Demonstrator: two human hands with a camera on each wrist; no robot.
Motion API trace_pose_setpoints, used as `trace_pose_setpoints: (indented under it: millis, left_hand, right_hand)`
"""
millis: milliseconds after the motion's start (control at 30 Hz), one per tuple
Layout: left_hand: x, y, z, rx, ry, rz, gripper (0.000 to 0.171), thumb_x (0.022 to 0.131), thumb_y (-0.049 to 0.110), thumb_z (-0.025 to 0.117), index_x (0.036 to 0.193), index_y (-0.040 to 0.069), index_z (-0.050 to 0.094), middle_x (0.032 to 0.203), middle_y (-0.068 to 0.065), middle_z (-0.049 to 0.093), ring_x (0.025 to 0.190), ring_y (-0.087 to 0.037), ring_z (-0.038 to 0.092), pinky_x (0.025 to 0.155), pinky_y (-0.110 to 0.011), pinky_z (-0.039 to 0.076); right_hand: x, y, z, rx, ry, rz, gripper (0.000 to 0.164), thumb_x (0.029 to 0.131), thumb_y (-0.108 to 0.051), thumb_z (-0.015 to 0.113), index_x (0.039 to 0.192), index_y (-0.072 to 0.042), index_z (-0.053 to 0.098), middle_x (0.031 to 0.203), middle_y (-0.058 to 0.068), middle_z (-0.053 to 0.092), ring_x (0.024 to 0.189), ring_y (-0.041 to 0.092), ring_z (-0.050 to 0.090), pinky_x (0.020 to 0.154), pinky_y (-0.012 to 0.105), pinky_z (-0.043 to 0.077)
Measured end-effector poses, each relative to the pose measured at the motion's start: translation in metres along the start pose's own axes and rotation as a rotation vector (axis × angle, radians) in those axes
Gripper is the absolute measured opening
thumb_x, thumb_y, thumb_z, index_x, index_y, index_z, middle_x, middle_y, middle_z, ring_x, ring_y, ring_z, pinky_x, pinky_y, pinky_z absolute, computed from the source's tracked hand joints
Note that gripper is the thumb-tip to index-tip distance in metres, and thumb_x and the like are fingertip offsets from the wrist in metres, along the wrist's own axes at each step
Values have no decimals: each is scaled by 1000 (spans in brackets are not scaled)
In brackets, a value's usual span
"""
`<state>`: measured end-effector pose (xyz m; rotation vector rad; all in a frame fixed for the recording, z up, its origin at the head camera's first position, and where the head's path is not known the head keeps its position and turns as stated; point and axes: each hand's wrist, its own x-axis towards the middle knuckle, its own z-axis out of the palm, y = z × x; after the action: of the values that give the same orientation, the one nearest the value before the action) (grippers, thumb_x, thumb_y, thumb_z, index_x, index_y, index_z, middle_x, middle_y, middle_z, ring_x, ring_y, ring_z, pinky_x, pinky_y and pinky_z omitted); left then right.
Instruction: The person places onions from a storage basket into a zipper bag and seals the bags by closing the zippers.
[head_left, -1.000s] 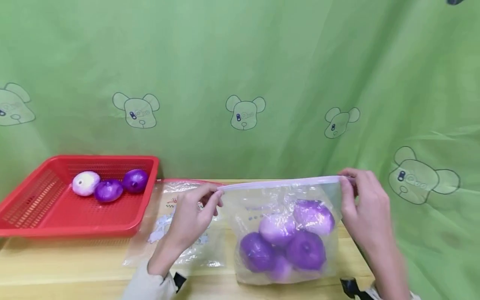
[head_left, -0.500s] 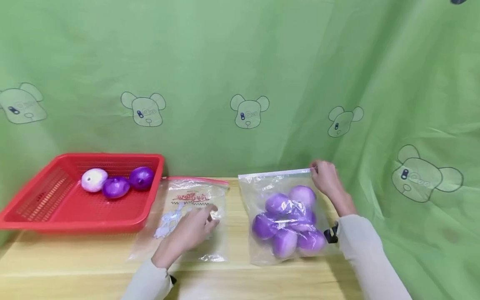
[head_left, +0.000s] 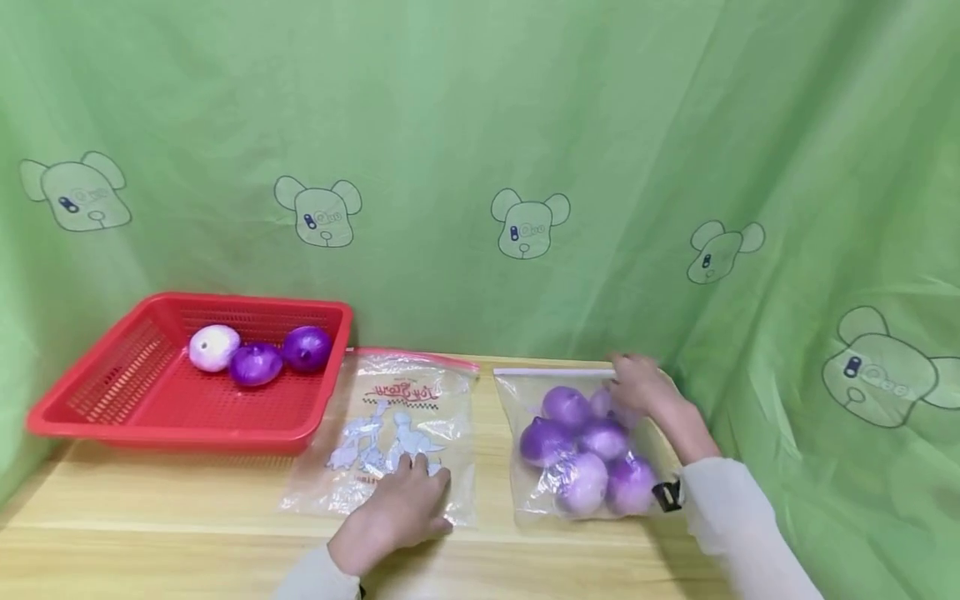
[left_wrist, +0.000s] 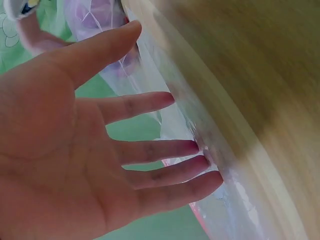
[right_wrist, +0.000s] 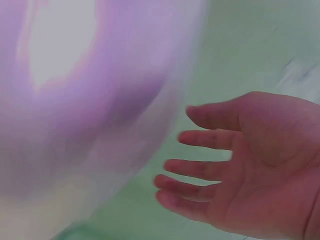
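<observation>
Filled bag [head_left: 528, 396] now rests on the bench [head_left: 187, 533] at right, freeing straight-fingered left hand [head_left: 405, 504] (over printed bag [head_left: 390, 425]) and right hand [head_left: 645, 385], likewise extended.

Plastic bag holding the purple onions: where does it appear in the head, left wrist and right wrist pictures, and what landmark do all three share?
Head: the filled bag, right of centre, the right hand at its upper right corner.
Left wrist: the filled bag, top left, partly behind the left hand.
Right wrist: the filled bag, a large purple blur across the upper left.
Shared landmark: the green curtain, visible in every view.
</observation>
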<state>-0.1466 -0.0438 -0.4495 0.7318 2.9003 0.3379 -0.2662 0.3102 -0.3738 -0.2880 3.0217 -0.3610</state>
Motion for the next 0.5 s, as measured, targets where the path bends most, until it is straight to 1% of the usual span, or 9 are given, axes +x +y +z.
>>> trace_pose_setpoints:
  millis: [67,133,167,233,267,300,367,400,500]
  left_hand:
    - [0,0,0,13,9,9,59,75,42,84,118,8,65,118,-26,59,109,-44,56,76,-54,57]
    - [-1,-1,-2,9,12,15,59,74,41,84,118,8,64,117,-25,58,107,-43,56,75,-52,58]
    - [-2,-1,-2,4,10,16,59,74,41,84,119,8,64,116,-24,58,106,-42,55,74,-51,58]
    - [-3,-1,-3,-12,3,14,60,75,40,84,121,8,63,117,-25,57,107,-42,55,74,-52,58]
    - [-4,-1,-3,-24,-5,11,61,75,39,84,123,8,62,119,-25,56,108,-42,54,74,-52,58]
    - [-5,0,-3,-35,-13,10,62,76,38,83,125,8,61,121,-26,56,109,-43,53,74,-53,57]
    - [-6,1,-3,-55,-31,15,64,78,37,82,129,9,59,122,-26,55,109,-43,53,75,-54,57]
    - [-7,1,-3,-63,-41,17,64,78,37,82,131,9,58,122,-26,55,109,-42,52,76,-54,57]
    - [-7,3,-3,-72,-57,30,65,80,37,80,134,11,56,121,-24,55,108,-40,52,78,-53,56]
  right_hand:
    - [-12,-29,-1,5,-29,-67,51,98,-16,56,142,7,44,136,34,50,123,53,48,102,66,39]
    - [-21,-57,-2,36,-90,-159,51,99,-17,56,143,6,45,138,30,52,127,48,48,106,63,38]
    - [-22,-70,0,50,-126,-202,51,99,-17,57,143,5,45,131,28,57,122,45,53,106,60,40]
    - [-19,-91,5,51,-184,-285,52,99,-20,58,143,3,46,133,25,57,124,41,54,108,56,39]
    - [-16,-99,8,60,-209,-303,53,100,-22,59,145,2,45,134,23,57,125,39,54,109,54,39]
    - [-11,-107,13,61,-228,-313,55,100,-23,58,146,3,43,137,22,56,127,38,53,111,52,38]
    - [2,-121,22,56,-265,-296,61,100,-27,58,150,1,37,144,22,50,133,36,48,114,50,35]
    - [10,-127,26,58,-270,-283,64,101,-30,57,152,0,34,152,21,40,140,37,39,116,51,30]
    - [37,-142,38,75,-266,-235,69,102,-31,56,154,2,26,156,24,33,145,40,29,119,52,24]
